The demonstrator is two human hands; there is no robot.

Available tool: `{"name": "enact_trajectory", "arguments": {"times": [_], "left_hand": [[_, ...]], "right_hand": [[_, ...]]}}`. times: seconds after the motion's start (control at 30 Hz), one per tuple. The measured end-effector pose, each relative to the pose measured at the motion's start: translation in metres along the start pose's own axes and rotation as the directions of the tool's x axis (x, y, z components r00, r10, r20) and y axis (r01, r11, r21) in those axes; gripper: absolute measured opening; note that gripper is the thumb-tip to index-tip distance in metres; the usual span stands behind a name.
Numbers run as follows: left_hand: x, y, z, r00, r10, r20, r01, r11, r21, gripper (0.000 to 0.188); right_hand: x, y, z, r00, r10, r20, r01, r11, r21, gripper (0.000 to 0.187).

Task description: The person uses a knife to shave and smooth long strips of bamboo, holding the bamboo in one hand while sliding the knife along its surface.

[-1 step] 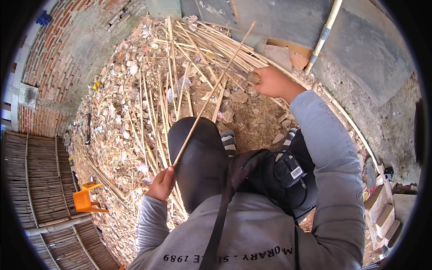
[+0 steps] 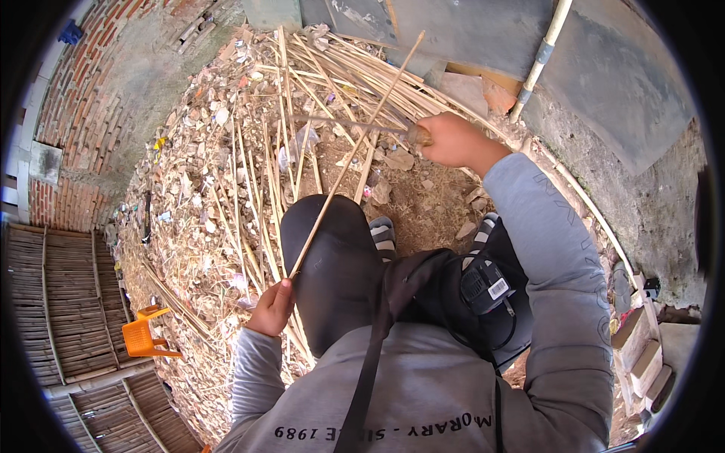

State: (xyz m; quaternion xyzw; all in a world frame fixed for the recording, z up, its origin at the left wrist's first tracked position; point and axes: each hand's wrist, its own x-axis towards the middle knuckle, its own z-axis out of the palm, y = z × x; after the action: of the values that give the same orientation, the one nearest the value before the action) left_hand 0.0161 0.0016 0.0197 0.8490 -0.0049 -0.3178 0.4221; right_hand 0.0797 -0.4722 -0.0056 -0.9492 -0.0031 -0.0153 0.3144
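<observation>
My left hand (image 2: 272,308) is closed on the lower end of a long bamboo strip (image 2: 330,198), pinching it beside my left knee. The strip slants up and away to the right, over my dark trouser leg (image 2: 336,249). In my right hand (image 2: 458,141) is the wooden handle of a knife (image 2: 347,123) with a long, thin dark blade. That blade points left and crosses the strip's upper part; whether they touch I cannot tell.
More bamboo strips (image 2: 355,64) lie heaped ahead, with others (image 2: 253,204) on the littered ground to the left. An orange plastic chair (image 2: 143,337) stands at far left. A pale pole (image 2: 542,57) leans by the wall, and bricks (image 2: 647,362) are stacked at right.
My right hand has shifted slightly left, and the knife blade has swung a little downward, showing more plainly across the strip. The strip's far end has moved slightly left; my left hand stays put.
</observation>
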Motion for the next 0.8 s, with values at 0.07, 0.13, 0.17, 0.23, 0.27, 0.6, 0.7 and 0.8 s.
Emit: {"name": "enact_trajectory", "arguments": {"times": [0.07,0.13,0.17,0.23,0.27,0.6,0.7,0.8], "left_hand": [[-0.002,-0.008,0.004,0.997,0.081,-0.017,-0.082,0.996,-0.035,0.050],[-0.001,-0.005,0.005,0.997,0.081,-0.016,-0.081,0.997,-0.011,0.050],[-0.002,-0.003,0.005,0.996,0.083,-0.021,-0.083,0.996,0.015,0.049],[0.001,0.011,0.003,0.996,0.085,-0.002,-0.085,0.996,0.030,0.050],[0.000,0.016,0.003,0.993,0.121,0.000,-0.120,0.987,0.104,0.051],[0.000,-0.003,0.007,0.985,0.172,-0.027,-0.166,0.976,0.138,0.052],[-0.001,0.019,0.008,0.969,0.247,-0.033,-0.231,0.940,0.252,0.052],[-0.003,0.011,0.008,0.971,0.234,-0.049,-0.217,0.947,0.236,0.052]], "right_hand": [[-0.003,-0.027,0.011,0.983,-0.159,0.097,0.166,0.983,-0.073,0.019],[-0.002,-0.017,0.010,0.983,-0.115,0.141,0.122,0.992,-0.044,0.021],[0.002,-0.008,0.010,0.980,-0.079,0.181,0.082,0.997,-0.014,0.023],[0.005,0.026,0.009,0.987,0.014,0.160,-0.022,0.999,0.046,0.027],[0.003,0.036,0.008,0.994,0.087,0.071,-0.088,0.996,0.007,0.028],[0.003,-0.001,0.003,0.963,-0.034,0.268,0.018,0.998,0.059,0.032],[0.001,0.028,0.005,0.988,0.144,0.065,-0.146,0.989,0.034,0.038],[0.002,0.024,0.002,0.998,0.058,0.028,-0.059,0.998,0.034,0.049]]}}
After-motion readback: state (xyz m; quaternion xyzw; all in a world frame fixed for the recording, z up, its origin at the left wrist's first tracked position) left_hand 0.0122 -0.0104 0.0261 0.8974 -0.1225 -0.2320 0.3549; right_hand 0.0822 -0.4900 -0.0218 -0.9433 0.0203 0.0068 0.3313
